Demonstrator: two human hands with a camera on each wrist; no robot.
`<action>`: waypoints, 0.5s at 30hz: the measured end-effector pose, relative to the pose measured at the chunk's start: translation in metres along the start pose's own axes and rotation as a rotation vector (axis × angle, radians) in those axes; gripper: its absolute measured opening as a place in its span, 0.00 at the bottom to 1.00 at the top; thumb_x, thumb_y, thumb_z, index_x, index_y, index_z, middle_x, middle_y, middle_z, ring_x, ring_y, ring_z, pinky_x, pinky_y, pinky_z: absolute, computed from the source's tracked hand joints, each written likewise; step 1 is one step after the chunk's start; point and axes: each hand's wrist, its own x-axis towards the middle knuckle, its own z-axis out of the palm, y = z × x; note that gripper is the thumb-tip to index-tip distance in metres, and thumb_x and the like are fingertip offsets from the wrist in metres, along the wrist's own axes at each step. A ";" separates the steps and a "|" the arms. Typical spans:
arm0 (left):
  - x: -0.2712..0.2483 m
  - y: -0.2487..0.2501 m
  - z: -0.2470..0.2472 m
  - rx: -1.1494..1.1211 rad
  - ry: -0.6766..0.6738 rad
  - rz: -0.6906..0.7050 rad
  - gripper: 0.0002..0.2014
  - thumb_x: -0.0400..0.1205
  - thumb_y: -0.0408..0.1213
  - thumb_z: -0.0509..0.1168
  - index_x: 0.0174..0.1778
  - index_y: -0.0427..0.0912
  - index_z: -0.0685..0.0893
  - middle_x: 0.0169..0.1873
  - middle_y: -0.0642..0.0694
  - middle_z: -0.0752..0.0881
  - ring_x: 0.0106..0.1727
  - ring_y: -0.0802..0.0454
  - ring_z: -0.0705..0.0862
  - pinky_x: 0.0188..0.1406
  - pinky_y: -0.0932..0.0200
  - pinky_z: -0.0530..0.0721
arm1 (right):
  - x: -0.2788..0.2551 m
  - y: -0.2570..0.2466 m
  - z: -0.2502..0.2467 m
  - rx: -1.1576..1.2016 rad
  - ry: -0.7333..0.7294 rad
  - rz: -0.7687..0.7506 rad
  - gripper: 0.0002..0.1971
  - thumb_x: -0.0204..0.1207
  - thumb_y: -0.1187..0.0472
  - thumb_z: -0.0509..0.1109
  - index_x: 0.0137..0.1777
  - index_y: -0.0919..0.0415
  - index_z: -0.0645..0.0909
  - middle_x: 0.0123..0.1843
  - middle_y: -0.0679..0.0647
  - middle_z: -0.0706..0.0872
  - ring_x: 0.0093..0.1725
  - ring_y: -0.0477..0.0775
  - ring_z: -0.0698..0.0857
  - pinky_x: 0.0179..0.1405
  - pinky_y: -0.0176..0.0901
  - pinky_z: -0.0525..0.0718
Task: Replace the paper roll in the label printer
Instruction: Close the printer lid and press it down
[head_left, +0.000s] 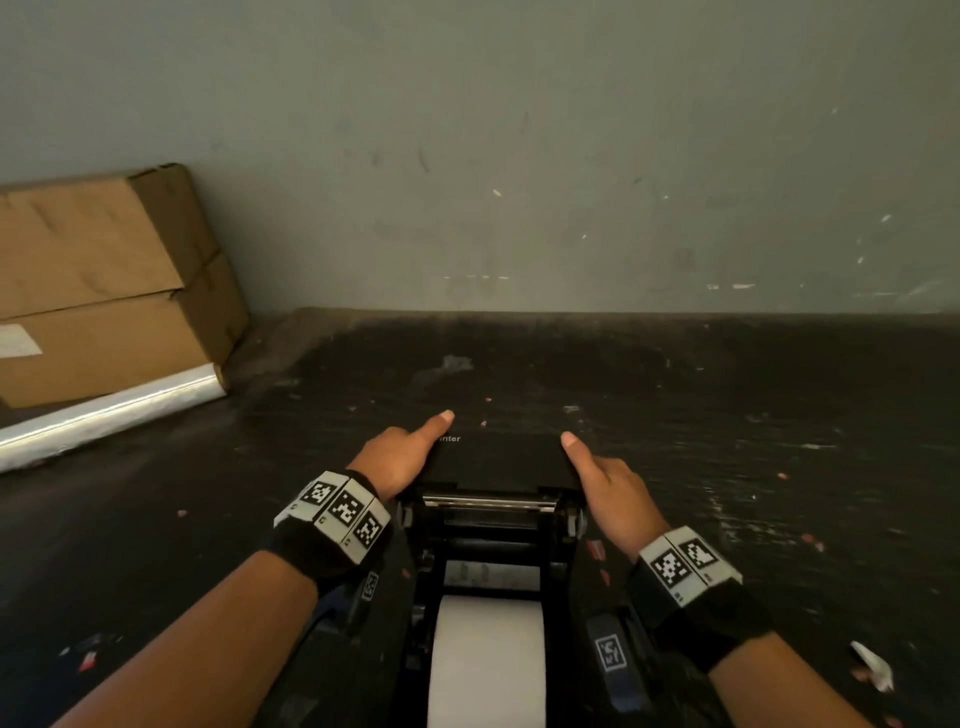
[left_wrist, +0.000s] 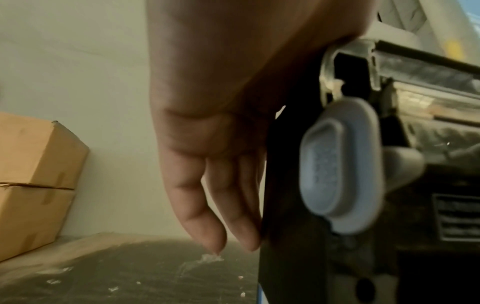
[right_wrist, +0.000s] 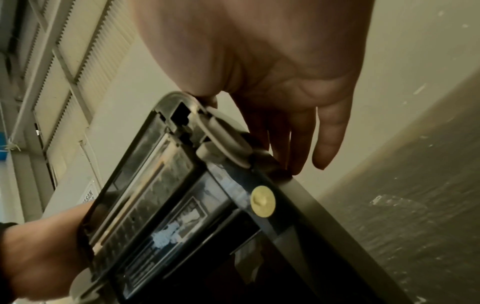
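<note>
At the far left I see two stacked cardboard boxes leaning against the grey wall, with a silvery foil roll lying along their near edge on the dark, scuffed surface. Small scraps of paper and red flecks are scattered over that surface.

Moving right, my left hand grips the left edge of the raised printer lid: the thumb lies stretched along the top, and in the left wrist view the fingers hang down beside the lid's side edge, close against it, next to a grey oval latch button. I count this hand as holding the lid.

In the middle sits the label printer, black, near me, with its lid swung up and away so that the inside faces me. A metal bar runs across just under the lid's near edge. Below it, in the open bay, is the white paper roll, seated between the side guides and running out of the bottom of the head view.

On the right, my right hand holds the lid's right edge in the same way, thumb on top and fingers reaching down past the side, beside the right-hand latch.
</note>
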 end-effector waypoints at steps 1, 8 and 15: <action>-0.006 -0.003 0.000 0.009 0.015 0.005 0.48 0.63 0.78 0.54 0.62 0.40 0.82 0.60 0.39 0.85 0.58 0.42 0.83 0.68 0.44 0.76 | -0.007 -0.001 0.000 0.012 0.000 -0.016 0.31 0.78 0.34 0.47 0.53 0.54 0.86 0.51 0.54 0.87 0.54 0.54 0.83 0.64 0.51 0.74; -0.072 -0.040 0.000 0.009 0.071 0.187 0.42 0.68 0.77 0.49 0.57 0.47 0.86 0.58 0.41 0.86 0.59 0.43 0.83 0.68 0.45 0.77 | -0.077 0.006 0.020 0.164 0.065 -0.034 0.22 0.81 0.41 0.50 0.64 0.48 0.78 0.50 0.45 0.81 0.50 0.45 0.80 0.59 0.43 0.71; -0.109 -0.074 0.018 0.037 0.116 0.367 0.40 0.67 0.78 0.42 0.54 0.51 0.83 0.46 0.48 0.88 0.50 0.48 0.86 0.57 0.43 0.84 | -0.119 0.028 0.036 0.189 0.132 -0.020 0.29 0.78 0.35 0.50 0.76 0.46 0.66 0.78 0.50 0.71 0.76 0.53 0.68 0.78 0.58 0.63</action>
